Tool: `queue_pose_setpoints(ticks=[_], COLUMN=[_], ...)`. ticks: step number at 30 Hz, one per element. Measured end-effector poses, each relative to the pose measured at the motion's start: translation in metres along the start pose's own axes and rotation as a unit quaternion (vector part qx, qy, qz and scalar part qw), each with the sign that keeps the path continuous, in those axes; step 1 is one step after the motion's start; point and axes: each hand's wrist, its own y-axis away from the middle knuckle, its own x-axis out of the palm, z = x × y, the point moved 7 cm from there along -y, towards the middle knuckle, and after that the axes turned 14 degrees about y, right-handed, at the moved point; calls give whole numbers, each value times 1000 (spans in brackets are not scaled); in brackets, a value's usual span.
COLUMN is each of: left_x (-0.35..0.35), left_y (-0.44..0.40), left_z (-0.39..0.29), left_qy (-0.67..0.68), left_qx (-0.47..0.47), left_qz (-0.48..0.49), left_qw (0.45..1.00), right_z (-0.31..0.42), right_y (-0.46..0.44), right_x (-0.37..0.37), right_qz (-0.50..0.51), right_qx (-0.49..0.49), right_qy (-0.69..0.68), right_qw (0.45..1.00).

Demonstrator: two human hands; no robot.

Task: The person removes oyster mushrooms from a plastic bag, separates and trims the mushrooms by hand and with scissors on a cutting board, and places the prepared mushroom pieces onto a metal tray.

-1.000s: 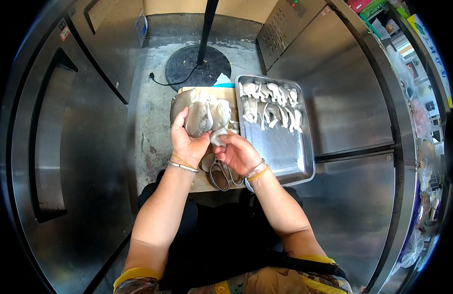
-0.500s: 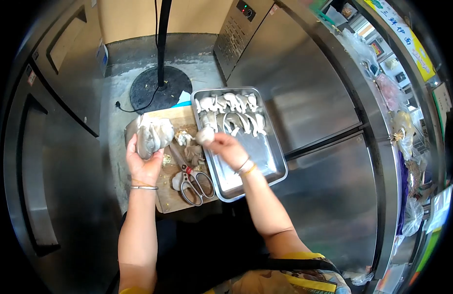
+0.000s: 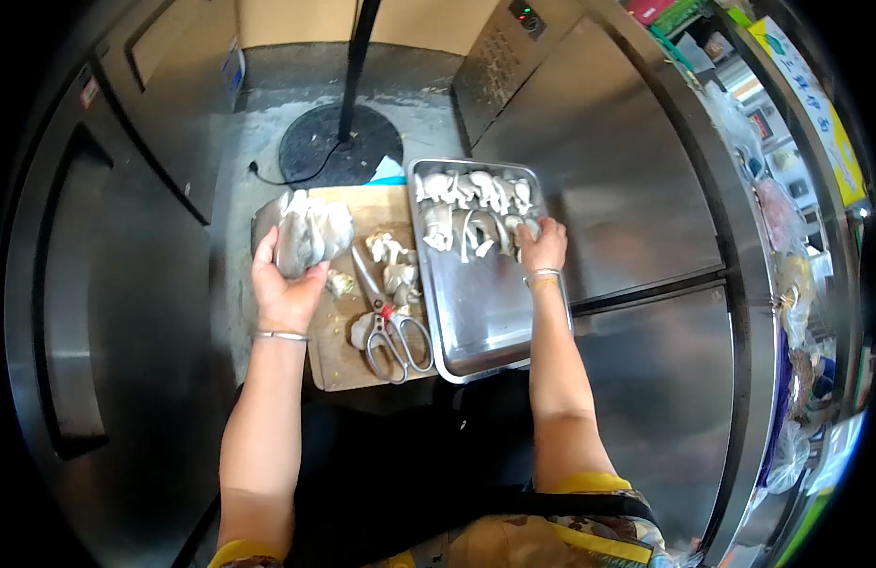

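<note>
My left hand (image 3: 288,292) is wrapped round a cluster of grey-white oyster mushrooms (image 3: 312,233), held over the left part of a wooden cutting board (image 3: 336,367). Over the right side of a metal tray (image 3: 476,327), my right hand (image 3: 544,246) has its fingers closed on an oyster mushroom (image 3: 527,228) at the end of the second row; the hand partly hides it. Two rows of torn oyster mushrooms (image 3: 474,193) lie across the tray's far half. On the board rest scissors (image 3: 386,327) with grey handles, beside mushroom trimmings (image 3: 398,277).
Beyond the board stands a black pole on a round base (image 3: 315,142), with a cable and plug (image 3: 253,167) on the floor. Steel cabinets (image 3: 637,180) close in on the right, and another steel cabinet (image 3: 144,284) on the left. Plastic bags (image 3: 788,284) hang at far right.
My right hand has carried a mushroom from beside the board rightward to the end of the tray's second row. My left hand still holds the cluster. The whole view has shifted slightly.
</note>
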Motion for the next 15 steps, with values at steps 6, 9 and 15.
queue_pose_setpoints(ticks=[6, 9, 15], left_x=[4, 4, 8], left_y=[2, 5, 6], left_z=[-2, -3, -8], left_qy=[30, 40, 41], left_qx=[7, 11, 9], left_qz=[-24, -37, -33], left_qw=[999, 998, 999], right_z=[135, 193, 201], right_y=[64, 102, 110], right_x=[-25, -35, -6], right_qz=[189, 188, 258], right_qx=[-232, -408, -402], right_qy=[-175, -140, -85], right_qw=[938, 882, 874])
